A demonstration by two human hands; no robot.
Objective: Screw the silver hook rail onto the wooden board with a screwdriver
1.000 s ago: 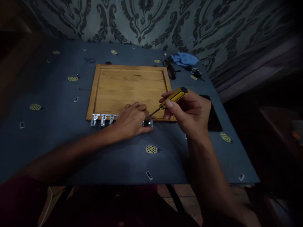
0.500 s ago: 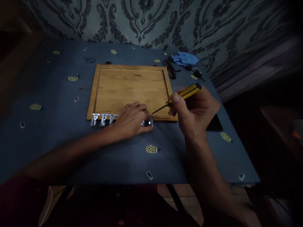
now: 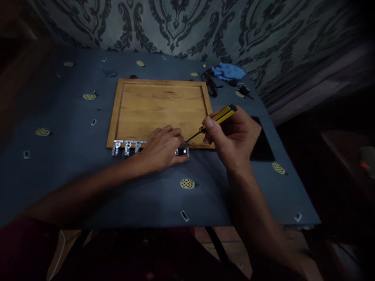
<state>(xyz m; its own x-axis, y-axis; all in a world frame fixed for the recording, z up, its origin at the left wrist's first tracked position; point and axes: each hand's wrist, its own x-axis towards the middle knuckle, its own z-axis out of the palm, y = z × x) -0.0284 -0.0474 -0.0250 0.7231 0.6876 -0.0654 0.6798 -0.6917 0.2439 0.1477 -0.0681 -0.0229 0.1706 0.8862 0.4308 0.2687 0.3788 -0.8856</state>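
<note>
A framed wooden board [image 3: 161, 105] lies flat on the table. Along its near edge runs a silver metal rail with hooks [image 3: 128, 146]. My left hand [image 3: 162, 146] is closed over the right part of this rail, its thumb along the near side, and hides several of the hooks. In my right hand [image 3: 238, 138] is a yellow-and-black screwdriver [image 3: 219, 117], gripped by the handle and slanting down to the left. Its tip meets the rail near its right end, beside my left fingertips; whether a screw sits under it is too small to tell.
Two small screws [image 3: 95, 93] lie left of the board on the blue pineapple-patterned tablecloth [image 3: 67, 164]. Sunglasses [image 3: 212, 88], a blue cloth [image 3: 229, 72] and what look like keys [image 3: 243, 89] lie at the back right. A dark flat phone-like slab [image 3: 263, 142] is beyond my right hand.
My right hand has moved left with the screwdriver, bringing its tip slightly left and down on the rail. More of the dark slab now shows. My left hand keeps its place.
</note>
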